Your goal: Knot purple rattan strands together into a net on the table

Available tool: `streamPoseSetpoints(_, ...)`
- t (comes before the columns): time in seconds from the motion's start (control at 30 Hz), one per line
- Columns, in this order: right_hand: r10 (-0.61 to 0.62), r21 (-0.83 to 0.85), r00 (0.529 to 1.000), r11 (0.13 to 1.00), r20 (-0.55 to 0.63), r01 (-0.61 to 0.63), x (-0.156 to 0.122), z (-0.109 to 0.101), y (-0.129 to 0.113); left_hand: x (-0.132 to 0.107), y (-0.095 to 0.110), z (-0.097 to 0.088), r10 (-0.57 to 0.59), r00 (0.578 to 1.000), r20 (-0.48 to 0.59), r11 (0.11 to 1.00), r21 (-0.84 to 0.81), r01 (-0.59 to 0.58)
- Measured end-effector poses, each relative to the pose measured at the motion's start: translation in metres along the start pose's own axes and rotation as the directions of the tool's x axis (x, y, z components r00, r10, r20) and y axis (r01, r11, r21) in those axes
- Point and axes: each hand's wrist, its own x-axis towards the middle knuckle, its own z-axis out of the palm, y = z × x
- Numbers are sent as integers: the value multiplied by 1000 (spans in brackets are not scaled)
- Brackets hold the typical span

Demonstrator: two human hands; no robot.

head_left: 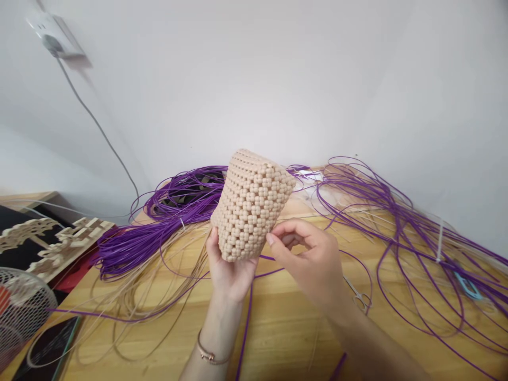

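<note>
My left hand (227, 272) grips the lower end of a beige woven tube (251, 203) of knotted cord and holds it up over the wooden table (286, 328). My right hand (313, 262) is just to its right, fingers curled, thumb and forefinger touching the tube's lower right edge. A purple cord (246, 317) runs down between my wrists. A thin bracelet (209, 355) circles my left wrist.
A bundle of purple cords (138, 243) and a purple coil (186, 193) lie left of the tube; loose purple cords (400, 233) spread over the right. Beige strands (146, 291), small scissors (359, 297), a fan grille (18, 312), a phone (51, 349) and a wall socket (53, 34) are around.
</note>
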Motion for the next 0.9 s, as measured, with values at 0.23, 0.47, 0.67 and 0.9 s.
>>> streamPoseSetpoints(0.23, 126, 119, 964, 980, 235, -157, 1, -3, 6, 1, 2, 2, -16, 998, -59, 1000, -3, 16)
streamPoseSetpoints(0.47, -194, 90, 978, 978, 75, 187, -1, -7, 7, 2, 2, 2, -41, 996, -78, 999, -35, 39)
streamPoseSetpoints(0.67, -330, 195, 937, 932, 112, 305, 0, 0, -2, -3, 0, 1, -113, 994, -14, 990, -92, 111)
streamPoseSetpoints(0.9, -53, 696, 956, 698, 289, -171, 11, -2, 6, -1, 0, -9, -138, 990, 39, 983, -114, 142)
